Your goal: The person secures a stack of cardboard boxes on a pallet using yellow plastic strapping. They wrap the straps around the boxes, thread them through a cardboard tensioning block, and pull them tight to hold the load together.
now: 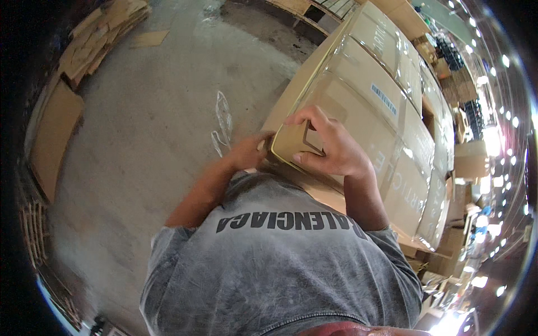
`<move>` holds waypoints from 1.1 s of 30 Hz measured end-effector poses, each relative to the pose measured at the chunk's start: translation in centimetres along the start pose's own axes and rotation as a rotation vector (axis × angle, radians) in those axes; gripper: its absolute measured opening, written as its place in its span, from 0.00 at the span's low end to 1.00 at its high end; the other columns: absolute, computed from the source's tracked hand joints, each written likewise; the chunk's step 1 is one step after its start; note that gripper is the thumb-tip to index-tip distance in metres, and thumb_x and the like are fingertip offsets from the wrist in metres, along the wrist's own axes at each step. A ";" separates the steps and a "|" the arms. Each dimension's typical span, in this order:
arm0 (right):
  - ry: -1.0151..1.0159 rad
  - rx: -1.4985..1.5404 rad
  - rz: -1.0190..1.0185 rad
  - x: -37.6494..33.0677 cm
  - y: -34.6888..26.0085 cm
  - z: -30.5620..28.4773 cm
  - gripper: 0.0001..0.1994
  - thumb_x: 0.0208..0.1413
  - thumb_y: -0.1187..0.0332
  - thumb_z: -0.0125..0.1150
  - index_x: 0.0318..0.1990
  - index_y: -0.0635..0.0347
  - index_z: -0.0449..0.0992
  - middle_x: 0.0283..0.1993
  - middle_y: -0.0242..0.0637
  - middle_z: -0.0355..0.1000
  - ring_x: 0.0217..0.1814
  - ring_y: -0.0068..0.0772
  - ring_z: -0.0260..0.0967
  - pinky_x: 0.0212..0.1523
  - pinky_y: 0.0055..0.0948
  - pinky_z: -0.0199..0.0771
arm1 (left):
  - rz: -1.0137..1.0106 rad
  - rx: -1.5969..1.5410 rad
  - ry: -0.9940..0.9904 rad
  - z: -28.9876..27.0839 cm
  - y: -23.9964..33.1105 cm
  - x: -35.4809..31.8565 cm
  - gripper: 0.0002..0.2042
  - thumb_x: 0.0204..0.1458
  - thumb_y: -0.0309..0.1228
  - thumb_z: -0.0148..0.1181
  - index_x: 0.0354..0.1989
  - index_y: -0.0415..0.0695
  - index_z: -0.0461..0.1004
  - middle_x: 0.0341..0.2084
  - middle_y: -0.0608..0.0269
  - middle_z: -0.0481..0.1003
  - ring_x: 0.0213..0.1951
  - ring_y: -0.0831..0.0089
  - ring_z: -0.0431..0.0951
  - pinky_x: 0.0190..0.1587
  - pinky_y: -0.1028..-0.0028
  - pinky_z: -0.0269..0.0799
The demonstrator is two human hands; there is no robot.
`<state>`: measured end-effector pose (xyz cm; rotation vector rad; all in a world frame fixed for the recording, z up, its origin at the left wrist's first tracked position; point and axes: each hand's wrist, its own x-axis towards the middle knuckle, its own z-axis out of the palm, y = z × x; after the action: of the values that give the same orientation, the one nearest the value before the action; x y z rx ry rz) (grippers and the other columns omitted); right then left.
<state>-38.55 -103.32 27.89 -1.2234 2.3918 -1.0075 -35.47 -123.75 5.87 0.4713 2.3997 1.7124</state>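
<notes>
Both of the person's hands are at the near-left corner of a stack of taped cardboard boxes [347, 92]. Right hand [340, 147]: partly closed, thumb and forefinger curved apart around a brown cardboard angle piece [291, 140], grasping it from 2 sides; its end shows as an L between the 2 digits. Angle piece sits at the corner of the stack, just beside a yellow strap [273, 149], which bends around that corner and runs along the upper left edge. Left hand [249, 152]: blurred, fingers bent toward the strap at the corner; cannot tell whether it grips anything. Clear plastic scrap [223, 115] lies on the grey floor [140, 112], left of the stack. Flattened cardboard [55, 131] lies at far left.
</notes>
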 end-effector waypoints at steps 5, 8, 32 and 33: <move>-0.048 -0.030 0.039 0.3 -0.2 -1.1 0.27 0.51 0.65 0.72 0.57 0.57 0.67 0.50 0.48 0.76 0.55 0.54 0.76 0.53 0.43 0.74 | -0.039 -0.136 -0.081 0.5 4.4 -0.6 0.36 0.49 0.31 0.73 0.68 0.39 0.64 0.57 0.43 0.75 0.59 0.50 0.76 0.61 0.59 0.71; 0.028 -0.001 0.081 0.2 -1.1 -0.8 0.27 0.53 0.61 0.72 0.57 0.57 0.67 0.48 0.49 0.76 0.52 0.55 0.76 0.51 0.44 0.74 | -0.031 -0.032 -0.034 0.3 4.1 -0.6 0.37 0.48 0.35 0.76 0.66 0.40 0.66 0.57 0.43 0.76 0.59 0.49 0.77 0.60 0.60 0.72; 0.974 -0.369 0.182 -9.8 -1.2 -1.9 0.19 0.63 0.51 0.63 0.49 0.58 0.81 0.50 0.51 0.78 0.55 0.58 0.75 0.55 0.49 0.75 | 0.098 -0.061 0.004 3.3 0.3 -0.6 0.33 0.53 0.35 0.75 0.64 0.37 0.67 0.55 0.49 0.75 0.58 0.56 0.76 0.58 0.60 0.73; 1.032 -0.384 0.309 -12.2 -0.3 -1.1 0.16 0.64 0.54 0.64 0.48 0.58 0.81 0.47 0.51 0.78 0.52 0.58 0.75 0.53 0.49 0.76 | 0.071 -0.116 -0.039 2.4 0.2 -0.5 0.35 0.53 0.34 0.74 0.67 0.37 0.64 0.59 0.49 0.72 0.61 0.57 0.73 0.61 0.59 0.72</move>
<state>-31.53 -93.30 28.04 -0.3565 3.5307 -1.3106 -34.25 -121.67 5.22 0.5728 2.2681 1.8412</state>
